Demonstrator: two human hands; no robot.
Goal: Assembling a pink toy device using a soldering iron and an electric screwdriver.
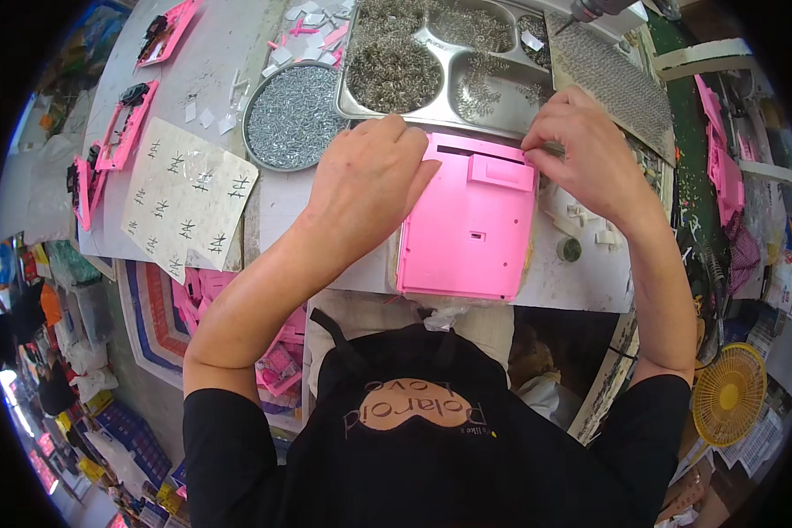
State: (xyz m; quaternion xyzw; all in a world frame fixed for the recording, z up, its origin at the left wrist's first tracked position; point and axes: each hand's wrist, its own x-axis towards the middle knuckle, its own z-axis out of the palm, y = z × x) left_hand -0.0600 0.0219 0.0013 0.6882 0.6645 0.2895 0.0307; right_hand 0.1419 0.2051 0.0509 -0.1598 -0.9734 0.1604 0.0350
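Note:
A pink plastic housing [465, 231] lies in front of me, with a raised block near its far edge and a small slot in the middle. My left hand [370, 180] is closed at its far left corner, the thumb over the edge; the curled fingertips are hidden. At the far right corner my right hand [581, 150] has thumb and fingers pinched together. What either hand holds, if anything, is hidden or too small to name. Just beyond the hands stands a metal compartment tray [444, 113] with many small springs [392, 75].
A round dish [295, 114] of small screws stands left of the tray. Farther left are a marked paper sheet [189, 198] and pink frames [128, 123]. A power screwdriver [581, 11] hangs above a perforated plate [612, 75]. White parts and a small jar [568, 249] lie right of the housing.

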